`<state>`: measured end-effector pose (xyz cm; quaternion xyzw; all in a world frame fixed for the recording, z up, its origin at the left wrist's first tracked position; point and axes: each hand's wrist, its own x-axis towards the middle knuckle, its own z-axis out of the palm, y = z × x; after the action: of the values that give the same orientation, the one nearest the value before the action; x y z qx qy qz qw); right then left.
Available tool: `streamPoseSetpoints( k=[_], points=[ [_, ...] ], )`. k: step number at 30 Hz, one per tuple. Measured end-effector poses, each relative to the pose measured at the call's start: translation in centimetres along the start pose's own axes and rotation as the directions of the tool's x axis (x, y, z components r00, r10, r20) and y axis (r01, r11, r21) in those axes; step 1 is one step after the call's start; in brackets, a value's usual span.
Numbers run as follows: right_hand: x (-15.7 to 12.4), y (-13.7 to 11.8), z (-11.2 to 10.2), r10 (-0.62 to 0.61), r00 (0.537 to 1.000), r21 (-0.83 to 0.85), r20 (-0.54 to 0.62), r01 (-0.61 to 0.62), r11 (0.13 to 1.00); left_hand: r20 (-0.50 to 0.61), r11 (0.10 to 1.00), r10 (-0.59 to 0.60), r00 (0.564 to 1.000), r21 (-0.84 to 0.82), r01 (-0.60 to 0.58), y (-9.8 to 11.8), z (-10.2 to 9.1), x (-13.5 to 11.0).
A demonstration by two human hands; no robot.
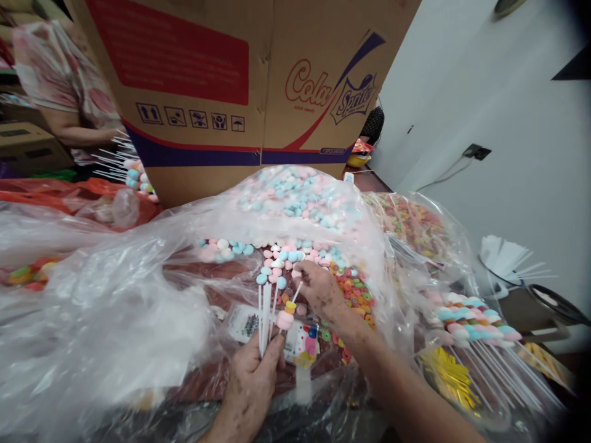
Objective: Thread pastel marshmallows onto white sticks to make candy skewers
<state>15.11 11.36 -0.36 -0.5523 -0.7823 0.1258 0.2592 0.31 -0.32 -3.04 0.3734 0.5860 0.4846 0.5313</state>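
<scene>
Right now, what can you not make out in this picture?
Head view only:
- Label: print too small, blurred under plastic.
- Co-worker: mostly hidden by the box and the left edge.
- Skewer: top end hidden in the right hand.
- Left hand, holding sticks: forearm cut off below.

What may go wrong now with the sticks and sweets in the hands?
The left hand grips several white sticks at once; one may slip out. The right hand pinches the loaded stick near its tip, so the point may prick a finger. The pink marshmallow might slide off into the plastic bag.
</scene>
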Motion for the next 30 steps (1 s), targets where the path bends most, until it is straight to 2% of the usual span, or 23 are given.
streamPoseSetpoints(
  k=[8,13,18,22,24,27,30],
  points=[
    [0.5,-2.3,2.1,-0.083,0.984,-0.243,0.159,0.121,0.962,0.026,1.0,-0.017,1.0,-0.023,0.018,-0.6,-0.2,0.2],
    [0.9,-2.2,3.0,-0.165,0.965,-0.25,0.202,0.214,0.944,0.054,0.997,-0.044,0.998,-0.067,0.048,-1.4,-0.2,0.5],
    [1.2,-2.0,1.8,-0.13,0.97,-0.217,0.205,0.175,0.96,0.069,0.993,-0.07,0.995,-0.088,0.076,-0.8,-0.1,0.2],
    [0.4,-0.4,-0.9,-0.089,0.987,-0.18,0.132,0.112,0.977,0.051,0.988,-0.073,0.996,-0.131,0.079,-0.7,0.0,0.1],
    [-0.3,1.0,-1.7,-0.103,0.99,-0.183,0.094,0.119,0.976,0.07,0.987,-0.069,0.995,-0.141,0.078,-0.9,0.0,0.3],
    [-1.2,3.0,-1.6,-0.146,0.981,-0.204,0.124,0.17,0.964,0.073,0.993,-0.065,0.995,-0.099,0.072,-1.0,-0.2,0.4],
    [-1.5,3.8,-0.9,-0.181,0.972,-0.205,0.149,0.209,0.956,0.075,0.997,-0.056,0.996,-0.056,0.06,-0.9,-0.3,0.5]
  ],
)
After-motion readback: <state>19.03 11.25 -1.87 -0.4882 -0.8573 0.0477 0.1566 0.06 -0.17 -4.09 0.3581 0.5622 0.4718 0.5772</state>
